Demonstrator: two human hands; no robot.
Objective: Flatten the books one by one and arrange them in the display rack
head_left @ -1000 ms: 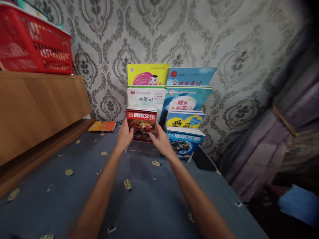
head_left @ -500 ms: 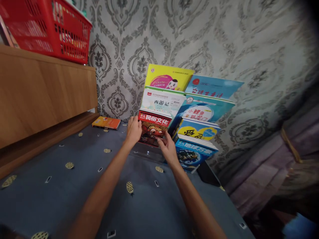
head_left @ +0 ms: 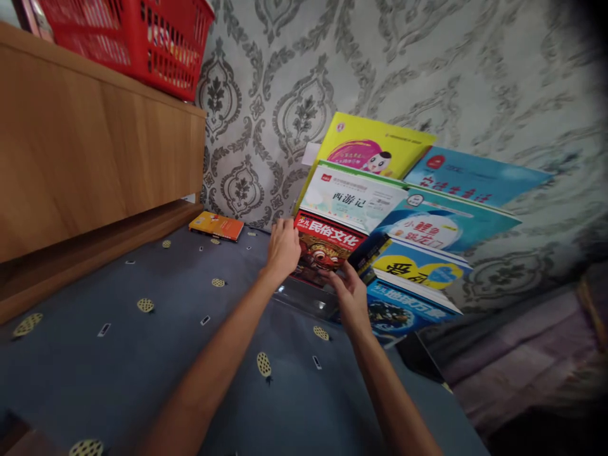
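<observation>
A red book (head_left: 323,250) with a masked figure on its cover stands tilted back in the front left of a tiered stand (head_left: 308,303). My left hand (head_left: 284,248) grips its left edge, with the fingertips partly hidden. At its lower right edge is my right hand (head_left: 350,292), thumb on the cover and fingers at the side. Behind the red book rise a white book (head_left: 354,196) and a yellow book (head_left: 380,142). To the right lean a teal book (head_left: 441,221), a yellow-and-blue book (head_left: 418,266), a dark blue book (head_left: 403,310) and a light blue book (head_left: 475,177).
An orange book (head_left: 216,226) lies on the patterned blue cloth (head_left: 228,342). Left is a wooden cabinet (head_left: 99,139) carrying a red basket (head_left: 161,44). Patterned wallpaper (head_left: 304,107) backs the stand; a dark flat object (head_left: 420,358) lies to its right, near a curtain (head_left: 522,354).
The view has turned, so the books and both hands appear farther right and larger. Both hands stay at the red book, which sits a little lower against the white book.
</observation>
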